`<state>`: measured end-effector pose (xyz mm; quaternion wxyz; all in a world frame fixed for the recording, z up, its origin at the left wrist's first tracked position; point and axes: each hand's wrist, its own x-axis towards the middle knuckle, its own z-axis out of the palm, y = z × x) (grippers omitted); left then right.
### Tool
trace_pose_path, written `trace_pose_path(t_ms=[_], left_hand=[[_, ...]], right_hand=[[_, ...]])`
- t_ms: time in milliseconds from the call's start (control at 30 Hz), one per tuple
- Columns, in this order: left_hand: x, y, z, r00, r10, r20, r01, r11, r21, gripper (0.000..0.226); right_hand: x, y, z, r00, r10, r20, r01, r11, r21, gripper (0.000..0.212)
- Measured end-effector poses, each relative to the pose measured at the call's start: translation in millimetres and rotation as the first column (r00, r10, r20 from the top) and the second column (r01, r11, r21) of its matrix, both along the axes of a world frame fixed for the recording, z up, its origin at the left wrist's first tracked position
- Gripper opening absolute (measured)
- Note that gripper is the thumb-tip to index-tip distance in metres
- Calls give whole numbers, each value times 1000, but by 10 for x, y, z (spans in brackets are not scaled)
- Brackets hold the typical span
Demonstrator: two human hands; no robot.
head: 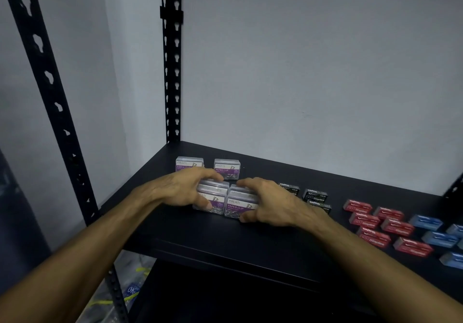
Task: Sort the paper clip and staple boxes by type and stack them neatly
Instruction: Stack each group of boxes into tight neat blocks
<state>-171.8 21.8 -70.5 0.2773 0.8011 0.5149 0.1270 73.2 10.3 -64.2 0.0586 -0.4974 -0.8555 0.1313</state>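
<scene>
A black shelf (200,237) bears paper clip boxes (226,168) and staple boxes (389,226).

Both bare forearms are reaching forward, converging toward the middle. The left hand (186,189) is curling its fingers and thumb around a box. The right hand (269,201) is doing likewise, thumb nearest the camera.

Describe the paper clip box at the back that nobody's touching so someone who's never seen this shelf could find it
Start at the black shelf and go to its back left corner, by the upright post. Two clear paper clip boxes with purple labels stand there, behind the pair under the hands. The left hand overlaps the corner one; the untouched paper clip box is its right-hand neighbour, standing alone with its whole label showing.
</scene>
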Motion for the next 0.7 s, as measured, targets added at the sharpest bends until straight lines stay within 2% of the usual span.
trace_pose_path(t_ms=[133, 300, 400, 533, 700], left_hand=[[-64, -28, 93, 1000, 18, 15, -19, 997, 72, 74], [-150, 46, 298, 967, 159, 201, -210, 940, 269, 45], [-228, 232, 309, 950, 260, 175, -308, 882, 357, 35], [-325, 394, 232, 937, 342, 68, -347, 890, 295, 37], [-299, 467, 127, 943, 332, 20, -329, 919, 216, 34]], right_hand=[[6, 11, 35, 1000, 14, -5, -14, 999, 51, 85], [-20, 160, 128, 992, -41, -120, 59, 987, 146, 60], [-86, 318, 134, 980, -57, -188, 88, 983, 161, 47], [-216, 561, 110, 984, -45, -173, 76, 981, 179, 40], [-392, 767, 72, 989, -38, -142, 55, 992, 118, 40]])
